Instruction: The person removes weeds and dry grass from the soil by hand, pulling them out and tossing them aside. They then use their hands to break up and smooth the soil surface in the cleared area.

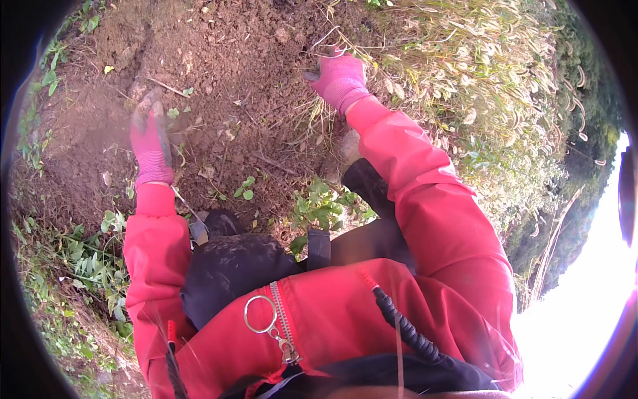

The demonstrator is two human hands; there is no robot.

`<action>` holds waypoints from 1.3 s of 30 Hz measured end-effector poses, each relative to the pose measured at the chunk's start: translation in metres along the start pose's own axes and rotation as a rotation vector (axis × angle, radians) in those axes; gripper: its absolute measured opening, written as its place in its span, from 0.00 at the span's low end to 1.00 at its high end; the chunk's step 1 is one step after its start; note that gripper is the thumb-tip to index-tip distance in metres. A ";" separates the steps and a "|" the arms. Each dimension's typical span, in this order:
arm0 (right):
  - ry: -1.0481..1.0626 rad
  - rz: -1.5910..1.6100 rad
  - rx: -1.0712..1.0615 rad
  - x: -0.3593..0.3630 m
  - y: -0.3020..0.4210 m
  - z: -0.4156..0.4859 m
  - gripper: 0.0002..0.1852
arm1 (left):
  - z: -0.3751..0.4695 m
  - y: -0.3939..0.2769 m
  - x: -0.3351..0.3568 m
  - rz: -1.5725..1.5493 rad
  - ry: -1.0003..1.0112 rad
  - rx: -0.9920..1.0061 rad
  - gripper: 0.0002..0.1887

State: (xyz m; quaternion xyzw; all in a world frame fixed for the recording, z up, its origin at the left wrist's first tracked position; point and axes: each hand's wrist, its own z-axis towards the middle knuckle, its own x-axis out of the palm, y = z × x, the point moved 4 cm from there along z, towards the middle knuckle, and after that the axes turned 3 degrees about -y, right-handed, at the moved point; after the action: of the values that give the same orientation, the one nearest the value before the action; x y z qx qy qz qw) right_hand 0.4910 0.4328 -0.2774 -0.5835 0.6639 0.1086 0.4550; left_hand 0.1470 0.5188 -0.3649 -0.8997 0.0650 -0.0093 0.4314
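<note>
My left hand (pixel 152 137), in a pink work glove with soil-stained grey fingers, reaches down to the brown soil (pixel 209 65). Its fingers lie close together, and whether they pinch anything is hidden. Farther to the right, my right hand (pixel 341 77) wears a matching glove. Its fingers are curled around thin dry plant stems (pixel 344 37) at the border of the bare soil and the grass. A short stick (pixel 167 86) lies just beyond the left fingertips.
Dense dry grass (pixel 463 75) with seed heads stands on the right. Leafy green weeds (pixel 319 207) grow before my dark-trousered knee (pixel 239 269), and more weeds (pixel 89 264) cover the left side. A pale stone-like lump (pixel 350 147) sits beside my dark boot (pixel 366 182).
</note>
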 end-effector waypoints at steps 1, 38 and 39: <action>-0.041 0.028 0.106 0.003 -0.006 0.008 0.33 | -0.001 -0.002 0.000 -0.009 0.011 0.017 0.22; -0.182 -0.003 0.361 0.090 -0.118 0.079 0.18 | -0.007 -0.006 0.002 -0.003 0.008 -0.036 0.19; -0.119 0.098 0.391 0.099 -0.128 0.084 0.18 | -0.007 -0.008 0.001 -0.010 -0.002 0.004 0.19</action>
State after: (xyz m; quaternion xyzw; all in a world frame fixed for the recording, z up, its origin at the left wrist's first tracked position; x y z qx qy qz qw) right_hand 0.6522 0.3850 -0.3475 -0.4436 0.6720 0.0340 0.5919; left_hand 0.1485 0.5183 -0.3550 -0.8993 0.0600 -0.0104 0.4331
